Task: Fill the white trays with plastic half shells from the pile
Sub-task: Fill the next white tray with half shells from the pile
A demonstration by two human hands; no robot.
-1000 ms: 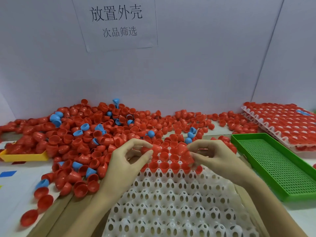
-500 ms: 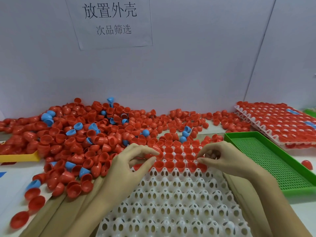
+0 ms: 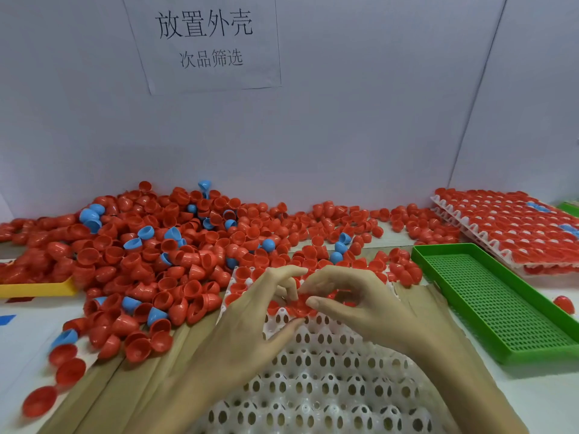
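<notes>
Both hands have drawn together over the white perforated plastic tray (image 3: 313,380). The left hand (image 3: 250,321) and right hand (image 3: 366,305) jointly pinch a red plastic half shell (image 3: 299,303) above the tray's filled far rows. Behind lies the heaped pile of red and blue half shells (image 3: 175,245); right, a green mesh tray (image 3: 498,302).
</notes>
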